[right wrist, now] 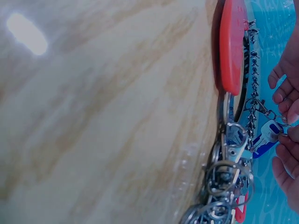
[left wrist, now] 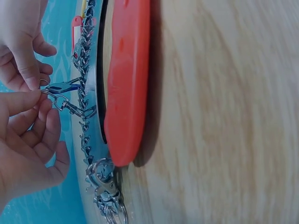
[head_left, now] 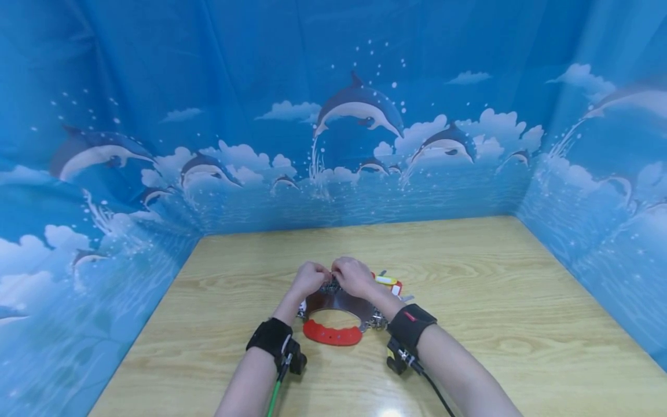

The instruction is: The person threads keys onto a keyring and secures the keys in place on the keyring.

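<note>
A curved metal plate with a red handle lies on the table, a row of small metal clips along its far edge. Over that edge my left hand pinches a key ring linked to a silver snap hook, which reaches down to the clip row. My right hand meets it fingertip to fingertip and pinches a silver key by its head end. Something blue shows right behind the key. In the head view, the fingers hide these small parts.
Bunched rings and hooks hang at the plate's right end, with another cluster at its left end. Red and yellow key tags lie beyond my right wrist. A blue dolphin-print curtain borders the wooden table.
</note>
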Motion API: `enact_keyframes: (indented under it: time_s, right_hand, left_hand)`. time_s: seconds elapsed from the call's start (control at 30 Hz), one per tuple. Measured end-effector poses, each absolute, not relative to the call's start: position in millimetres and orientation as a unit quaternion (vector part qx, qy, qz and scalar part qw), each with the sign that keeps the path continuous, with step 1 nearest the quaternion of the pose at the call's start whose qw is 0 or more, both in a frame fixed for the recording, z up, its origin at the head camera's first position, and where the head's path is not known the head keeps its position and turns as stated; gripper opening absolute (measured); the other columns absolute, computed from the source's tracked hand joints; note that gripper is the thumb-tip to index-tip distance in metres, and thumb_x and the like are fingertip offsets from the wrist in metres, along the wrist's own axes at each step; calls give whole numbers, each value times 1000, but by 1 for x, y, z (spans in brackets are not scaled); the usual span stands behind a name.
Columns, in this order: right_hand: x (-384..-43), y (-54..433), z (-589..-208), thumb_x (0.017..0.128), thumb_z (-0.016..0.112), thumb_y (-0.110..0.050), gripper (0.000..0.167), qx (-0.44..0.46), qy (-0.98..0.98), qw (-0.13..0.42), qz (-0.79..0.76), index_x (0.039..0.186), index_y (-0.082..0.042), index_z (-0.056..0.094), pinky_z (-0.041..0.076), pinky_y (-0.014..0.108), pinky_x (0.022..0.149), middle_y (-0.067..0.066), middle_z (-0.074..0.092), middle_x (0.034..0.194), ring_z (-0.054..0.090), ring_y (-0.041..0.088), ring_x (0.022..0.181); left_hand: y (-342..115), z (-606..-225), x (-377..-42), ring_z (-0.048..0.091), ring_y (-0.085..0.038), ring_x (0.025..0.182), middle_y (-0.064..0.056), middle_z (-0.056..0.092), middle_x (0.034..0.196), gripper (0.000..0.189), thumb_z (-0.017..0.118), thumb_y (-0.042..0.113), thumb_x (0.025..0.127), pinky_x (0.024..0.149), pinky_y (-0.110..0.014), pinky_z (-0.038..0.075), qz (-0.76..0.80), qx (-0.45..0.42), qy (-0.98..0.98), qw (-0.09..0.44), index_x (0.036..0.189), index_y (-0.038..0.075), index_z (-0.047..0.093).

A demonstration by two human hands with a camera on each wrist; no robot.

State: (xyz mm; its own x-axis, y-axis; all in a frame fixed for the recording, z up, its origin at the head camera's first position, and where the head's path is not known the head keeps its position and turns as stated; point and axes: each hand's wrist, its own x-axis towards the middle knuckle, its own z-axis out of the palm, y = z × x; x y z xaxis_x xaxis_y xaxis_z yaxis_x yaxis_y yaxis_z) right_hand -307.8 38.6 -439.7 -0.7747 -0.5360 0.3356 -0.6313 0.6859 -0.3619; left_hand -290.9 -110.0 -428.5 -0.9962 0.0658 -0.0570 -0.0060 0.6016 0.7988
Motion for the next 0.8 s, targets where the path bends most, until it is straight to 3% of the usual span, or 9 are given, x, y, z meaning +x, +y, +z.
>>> enact_keyframes:
  time_s: [0.1, 0.2, 0.47, 0.7, 0.8]
  right_hand:
    - [-307, 39, -439, 90, 56, -7, 9, 325, -912, 101, 231, 91, -8, 65, 47, 30, 67, 4, 61, 85, 58, 18, 80]
    - [-306, 40, -439, 90, 56, -8, 9, 325, -912, 101, 231, 91, -8, 65, 47, 30, 66, 3, 60, 84, 57, 17, 79]
    - [-306, 40, -440, 90, 56, -9, 10, 307, -916, 103, 237, 91, -8, 66, 47, 30, 67, 3, 61, 85, 58, 17, 80]
    - [-307, 38, -441, 89, 56, -8, 9, 302, -915, 108, 245, 90, -8, 66, 48, 31, 67, 4, 61, 86, 58, 18, 80]
    - [-307, 38, -442, 89, 56, -7, 9, 301, -916, 112, 242, 89, -8, 65, 47, 31, 66, 3, 61, 84, 58, 18, 79]
  left_hand:
    - [-110, -429, -292, 42, -14, 55, -4, 54, 66, 17, 55, -1, 78, 50, -24, 34, 443, 18, 895, 38, 87, -4, 70]
    - [-110, -429, -293, 43, -13, 56, -3, 54, 66, 16, 55, 0, 79, 51, -24, 34, 440, 17, 897, 38, 85, -5, 70]
    - [-109, -431, -290, 24, -12, 45, 3, 27, 49, 27, 59, 9, 85, 48, -25, 26, 445, 15, 893, 57, 61, -2, 55]
    - [-108, -430, -288, 32, -11, 47, 2, 45, 57, 14, 59, 6, 83, 46, -23, 28, 428, 19, 903, 37, 80, -2, 71]
    - [-108, -428, -287, 35, -11, 48, -1, 49, 59, 15, 59, 7, 84, 46, -23, 29, 417, 20, 908, 37, 81, -2, 71]
